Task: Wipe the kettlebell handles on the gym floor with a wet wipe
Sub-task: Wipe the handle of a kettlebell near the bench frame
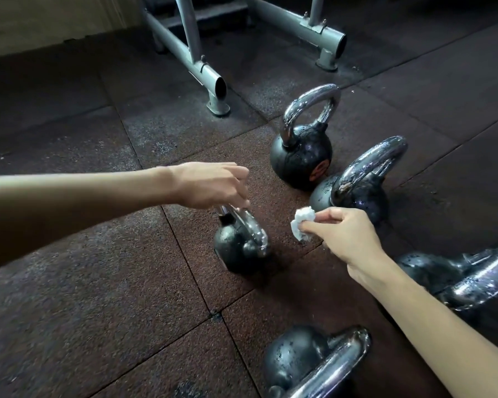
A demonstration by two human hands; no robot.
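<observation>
Several black kettlebells with chrome handles stand on the dark rubber floor. My left hand (213, 186) hovers over the small kettlebell (237, 245) in the middle, its fingertips at the top of the chrome handle (249, 222). To the right of that handle, my right hand (345, 235) pinches a crumpled white wet wipe (303, 222), which does not touch it. Two more kettlebells (302, 156) (357, 191) stand behind the wipe. Whether my left fingers grip the handle is hidden by the hand itself.
Another kettlebell (457, 274) sits at the right edge under my right forearm, and one (308, 360) lies close at the bottom. A grey steel machine frame (190, 58) with feet stands at the back. Open rubber floor tiles (84, 282) spread to the left.
</observation>
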